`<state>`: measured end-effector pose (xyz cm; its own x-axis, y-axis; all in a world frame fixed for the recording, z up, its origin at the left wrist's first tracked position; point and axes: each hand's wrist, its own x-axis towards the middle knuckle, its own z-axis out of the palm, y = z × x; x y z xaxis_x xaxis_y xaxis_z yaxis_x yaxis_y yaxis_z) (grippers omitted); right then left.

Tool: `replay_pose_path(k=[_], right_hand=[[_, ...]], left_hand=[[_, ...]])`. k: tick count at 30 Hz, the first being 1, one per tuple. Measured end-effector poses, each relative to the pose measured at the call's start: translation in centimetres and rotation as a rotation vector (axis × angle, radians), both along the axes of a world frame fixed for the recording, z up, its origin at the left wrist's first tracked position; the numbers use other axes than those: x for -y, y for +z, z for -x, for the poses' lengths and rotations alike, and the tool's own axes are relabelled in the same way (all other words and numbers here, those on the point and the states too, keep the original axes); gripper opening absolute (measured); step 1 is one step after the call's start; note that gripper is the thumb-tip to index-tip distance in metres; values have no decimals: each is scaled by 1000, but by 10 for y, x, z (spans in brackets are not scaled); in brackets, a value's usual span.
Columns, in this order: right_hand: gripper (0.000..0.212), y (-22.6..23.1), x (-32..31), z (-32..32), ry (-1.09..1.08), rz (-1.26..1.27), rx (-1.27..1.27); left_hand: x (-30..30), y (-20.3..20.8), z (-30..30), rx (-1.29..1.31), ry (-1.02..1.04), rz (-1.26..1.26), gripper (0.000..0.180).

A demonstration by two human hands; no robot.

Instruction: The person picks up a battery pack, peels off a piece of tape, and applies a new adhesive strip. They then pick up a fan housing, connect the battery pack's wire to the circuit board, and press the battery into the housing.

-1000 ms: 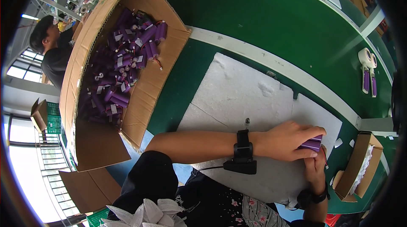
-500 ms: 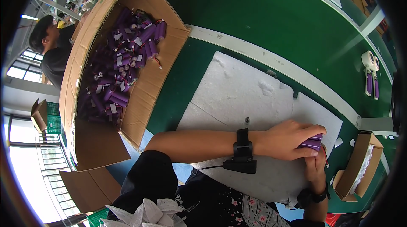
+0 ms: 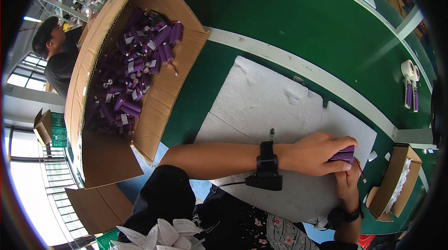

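My left hand (image 3: 313,154) reaches across from the left, its fingers and thumb closed around a purple battery pack (image 3: 344,156) of cylindrical cells. Close below it, my right hand (image 3: 347,181) is closed at the pack's near end, its fingers partly hidden. A thin red lead with a small white connector (image 3: 364,180) hangs out beside the right hand. Both hands are over the right part of a white foam board (image 3: 275,96). To the left, a large cardboard box (image 3: 186,63) holds many similar purple battery packs (image 3: 133,68).
Past a pale rail (image 3: 289,59) runs a green belt (image 3: 298,12) carrying white tape rolls (image 3: 408,69) and purple packs (image 3: 409,95). A small cardboard box (image 3: 385,189) with white contents stands at the right, near white paper bits (image 3: 372,156). Another person (image 3: 60,58) is beyond the large box.
The tape rolls and packs on the green belt have shifted slightly rightward and nearer. The held pack has turned a little, and its lead has swung right. Both hands stay nearly in place.
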<state>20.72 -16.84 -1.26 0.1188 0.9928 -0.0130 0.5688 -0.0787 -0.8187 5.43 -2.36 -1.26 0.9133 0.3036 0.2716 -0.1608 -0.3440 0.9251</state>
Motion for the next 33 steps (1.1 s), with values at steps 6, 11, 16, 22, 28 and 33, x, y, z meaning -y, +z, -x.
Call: replay_pose_path(k=[6,11,16,22,28,33], right_hand=[[13,1,-7,4,63,-39,38],[11,3,-10,8,22,-66,-14],[10,5,-13,8,37,-122,7],[11,4,-13,11,20,-152,-29],[10,5,-11,7,33,-104,-48],[12,3,-6,5,10,-73,1]], left_hand=[[0,0,0,-5,0,7,49],[0,-1,0,1,6,25,50],[1,-2,0,-4,9,36,50],[0,0,0,-12,16,55,50],[0,-2,-1,-10,23,52,50],[1,-3,-2,0,42,11,50]])
